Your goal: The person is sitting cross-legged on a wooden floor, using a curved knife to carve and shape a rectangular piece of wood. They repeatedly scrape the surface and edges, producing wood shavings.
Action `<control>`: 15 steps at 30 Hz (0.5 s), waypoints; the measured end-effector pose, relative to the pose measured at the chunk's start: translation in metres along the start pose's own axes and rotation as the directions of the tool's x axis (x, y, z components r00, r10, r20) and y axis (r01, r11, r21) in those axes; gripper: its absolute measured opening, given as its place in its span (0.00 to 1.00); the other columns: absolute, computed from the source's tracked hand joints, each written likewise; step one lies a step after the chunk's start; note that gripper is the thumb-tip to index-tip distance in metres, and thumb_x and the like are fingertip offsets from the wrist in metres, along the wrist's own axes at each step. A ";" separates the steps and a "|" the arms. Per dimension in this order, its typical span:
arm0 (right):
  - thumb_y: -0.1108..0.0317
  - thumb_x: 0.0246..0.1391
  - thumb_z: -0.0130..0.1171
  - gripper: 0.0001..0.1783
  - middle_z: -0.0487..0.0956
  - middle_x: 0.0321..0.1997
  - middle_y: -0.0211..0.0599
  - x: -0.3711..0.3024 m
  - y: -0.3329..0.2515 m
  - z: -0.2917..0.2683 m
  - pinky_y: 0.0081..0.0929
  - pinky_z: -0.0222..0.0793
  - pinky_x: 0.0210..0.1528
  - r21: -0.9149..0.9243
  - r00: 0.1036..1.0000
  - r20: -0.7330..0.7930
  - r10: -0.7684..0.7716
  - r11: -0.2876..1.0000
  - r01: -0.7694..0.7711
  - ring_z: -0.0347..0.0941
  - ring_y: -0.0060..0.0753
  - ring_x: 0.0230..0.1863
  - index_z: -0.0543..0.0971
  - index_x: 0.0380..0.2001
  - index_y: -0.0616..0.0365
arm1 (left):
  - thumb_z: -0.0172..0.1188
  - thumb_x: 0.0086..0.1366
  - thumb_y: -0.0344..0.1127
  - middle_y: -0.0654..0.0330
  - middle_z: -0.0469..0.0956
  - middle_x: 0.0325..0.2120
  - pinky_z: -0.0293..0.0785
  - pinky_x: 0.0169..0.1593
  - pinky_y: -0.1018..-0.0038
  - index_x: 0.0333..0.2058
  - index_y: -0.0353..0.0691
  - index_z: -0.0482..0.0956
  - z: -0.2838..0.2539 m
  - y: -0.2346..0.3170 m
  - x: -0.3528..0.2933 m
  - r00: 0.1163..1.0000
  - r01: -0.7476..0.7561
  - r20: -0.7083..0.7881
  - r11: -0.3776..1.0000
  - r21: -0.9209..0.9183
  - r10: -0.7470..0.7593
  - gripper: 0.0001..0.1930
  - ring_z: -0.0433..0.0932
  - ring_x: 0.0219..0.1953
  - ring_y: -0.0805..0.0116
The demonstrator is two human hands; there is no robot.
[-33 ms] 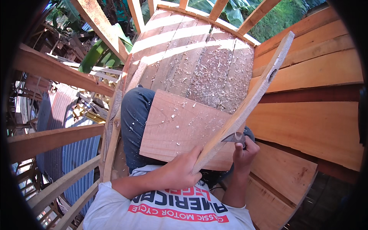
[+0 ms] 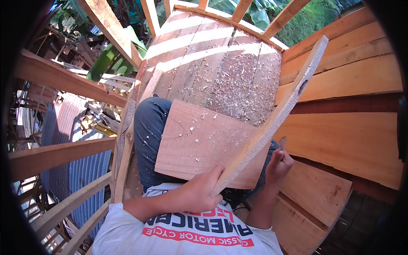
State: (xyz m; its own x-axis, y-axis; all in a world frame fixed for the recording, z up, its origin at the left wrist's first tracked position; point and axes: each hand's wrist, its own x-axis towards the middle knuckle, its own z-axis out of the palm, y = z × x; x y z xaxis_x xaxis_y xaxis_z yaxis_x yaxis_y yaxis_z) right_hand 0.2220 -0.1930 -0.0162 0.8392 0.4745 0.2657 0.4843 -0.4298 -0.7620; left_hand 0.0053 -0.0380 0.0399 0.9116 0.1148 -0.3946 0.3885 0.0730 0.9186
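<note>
My left hand (image 2: 205, 187) is closed round the near end of a long, narrow wooden plank (image 2: 272, 123). The plank slants up and away to the right and has a dark hole near its far end. Under its lower part, a flat wooden board (image 2: 199, 144) rests across my lap, dotted with small chips. To the right of the plank, my right hand (image 2: 278, 166) is closed on a knife (image 2: 282, 143). Its short blade points upward, apart from the plank, and the handle is mostly hidden in my fingers.
Shavings (image 2: 238, 80) cover much of the plank floor (image 2: 187, 55) ahead. A wall of wide boards (image 2: 340, 140) stands close on my right. Wooden rails (image 2: 63, 157) run along the left, with corrugated sheets (image 2: 87, 170) and scrap wood beyond them.
My right hand has moved right and slightly down, taking the knife blade away from the plank's edge. The plank has shifted very slightly; my left hand still grips it.
</note>
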 end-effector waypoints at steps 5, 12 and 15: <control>0.44 0.58 0.56 0.31 0.60 0.15 0.18 0.012 0.010 -0.043 0.18 0.46 0.19 0.165 0.969 0.082 0.234 0.955 -0.245 0.53 0.11 0.19 0.67 0.16 0.60 | 0.51 0.52 0.22 0.58 0.71 0.31 0.71 0.38 0.71 0.50 0.34 0.61 -0.001 -0.018 -0.008 0.977 0.070 0.212 0.982 -0.176 -0.032 0.24 0.74 0.32 0.66; 0.71 0.50 0.65 0.12 0.63 0.17 0.17 -0.024 -0.062 -0.002 0.15 0.48 0.20 0.232 0.921 0.290 0.260 0.915 -0.331 0.55 0.09 0.19 0.71 0.20 0.61 | 0.48 0.51 0.21 0.61 0.68 0.31 0.74 0.37 0.74 0.51 0.33 0.61 -0.017 -0.012 0.010 0.956 0.257 0.279 0.708 -0.657 -0.088 0.25 0.73 0.29 0.73; 0.75 0.47 0.64 0.09 0.66 0.17 0.24 -0.025 -0.069 0.000 0.17 0.51 0.20 0.238 0.931 0.350 0.105 0.951 -0.197 0.58 0.12 0.19 0.73 0.21 0.63 | 0.48 0.52 0.22 0.60 0.68 0.31 0.74 0.36 0.73 0.54 0.32 0.59 -0.021 -0.012 0.012 0.957 0.227 0.289 0.639 -0.735 -0.008 0.27 0.73 0.28 0.72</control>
State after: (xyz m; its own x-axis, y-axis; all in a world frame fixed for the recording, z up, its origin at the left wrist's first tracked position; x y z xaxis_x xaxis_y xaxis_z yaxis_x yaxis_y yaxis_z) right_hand 0.1680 -0.1752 0.0298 0.7455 0.6653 -0.0392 0.2369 -0.3195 -0.9175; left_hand 0.0093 -0.0169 0.0239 0.9085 -0.1772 -0.3785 0.3566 0.8010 0.4809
